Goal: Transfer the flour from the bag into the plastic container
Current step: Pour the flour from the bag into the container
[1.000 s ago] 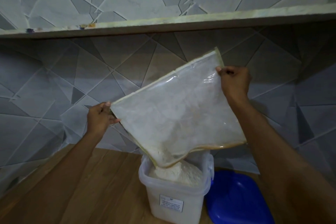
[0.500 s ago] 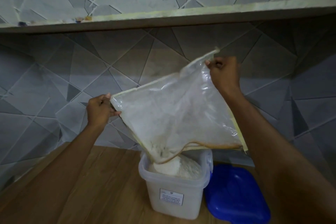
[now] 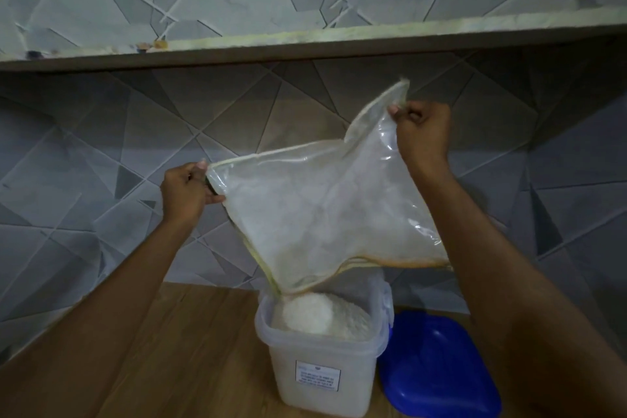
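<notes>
A clear plastic bag with a yellowish seam hangs upside down, its open lower corner just above the container. My left hand pinches its left corner and my right hand grips the upper right corner, held higher. The bag looks almost empty, only dusted white inside. Below it stands a translucent plastic container with a label on its front, holding a mound of white flour that reaches near the rim.
A blue lid lies flat on the wooden counter right of the container. A tiled wall with a geometric pattern rises behind, and a stone shelf juts out overhead.
The last flour has slid out of the bag's lower corner onto the mound. The bag has gone slacker and crumpled near my right hand, which shifted slightly.
</notes>
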